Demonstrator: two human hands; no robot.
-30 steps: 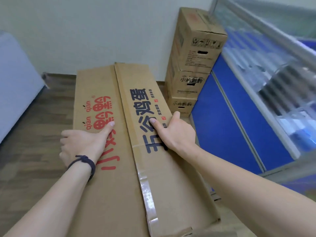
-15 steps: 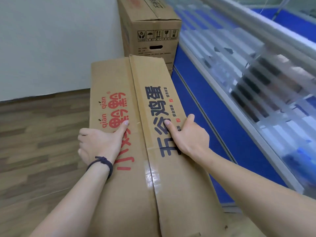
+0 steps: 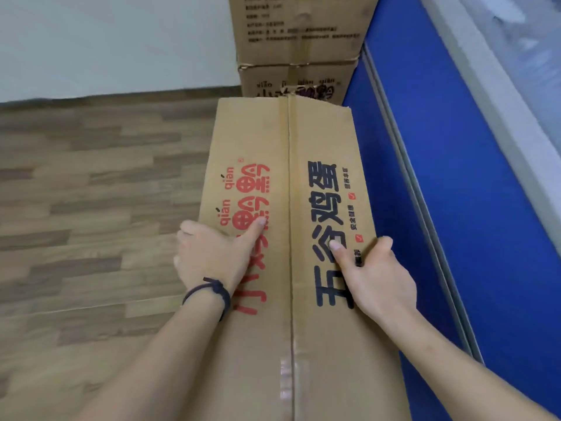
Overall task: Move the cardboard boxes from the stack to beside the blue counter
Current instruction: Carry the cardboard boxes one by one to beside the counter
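While we've got the long cardboard box (image 3: 285, 238) up in both hands, it sits right alongside the blue counter (image 3: 473, 208), with its far end nearly touching the boxes already standing there (image 3: 294, 47). Our left hand (image 3: 212, 256) wraps the left edge, thumb flat on the red print, fingers curled over the side and out of sight. Our right hand (image 3: 373, 275) does the same on the right edge, thumb on top, the other fingers hidden between box and counter. So both hands are clamped on the box.

That right side is what we'd worry about. If we lower it straight down this close to the counter, those hidden fingers could get pinched against the blue panel. We're also only gripping near the middle, so the far end could dip and knock the standing boxes, which look stacked fairly tall. The top seam is only taped lower down as far as we can tell, so the flaps might flex under our thumbs. The wood floor (image 3: 91, 208) looks smooth, so it may slide on landing.
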